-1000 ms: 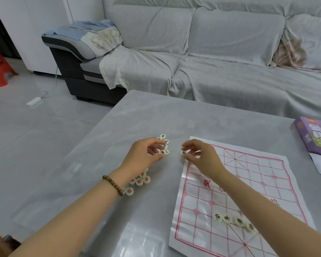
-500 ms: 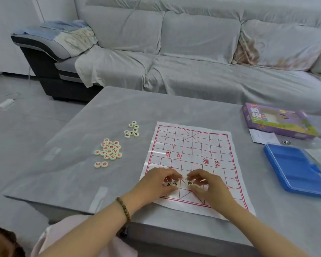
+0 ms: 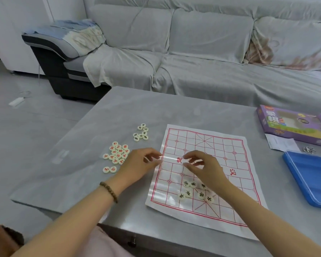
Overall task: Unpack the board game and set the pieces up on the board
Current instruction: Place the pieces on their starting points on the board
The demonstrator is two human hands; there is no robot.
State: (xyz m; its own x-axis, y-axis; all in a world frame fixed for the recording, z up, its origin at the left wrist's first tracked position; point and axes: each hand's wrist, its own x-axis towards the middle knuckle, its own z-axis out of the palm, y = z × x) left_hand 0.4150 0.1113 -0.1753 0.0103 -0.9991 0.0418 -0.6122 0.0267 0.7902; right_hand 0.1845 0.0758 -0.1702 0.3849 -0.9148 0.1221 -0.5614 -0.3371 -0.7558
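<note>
Grey tabletop (image 3: 119, 112) before a sheet-draped sofa (image 3: 211, 52), carrying a paper xiangqi board (image 3: 230, 145) at lower centre. Several black-lettered pieces (image 3: 193, 184) bunched crookedly near its bottom edge; red-lettered pile (image 3: 118, 154) and small black-lettered cluster (image 3: 141, 132) off-board at centre left. Likely trouble: a wrist dragging the glossy, creased sheet and scattering the pieces on it. Left hand (image 3: 137, 164) at the board's left edge, fingers loosely curled, thumb apart, gripping nothing visible. Right hand (image 3: 208, 169) over the river row, fingers spread and bent, likewise empty.

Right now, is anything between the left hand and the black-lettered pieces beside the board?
Nothing visible. Only bare table separates the left hand from the black-lettered pieces; the red-lettered pieces lie left of that path.
</note>
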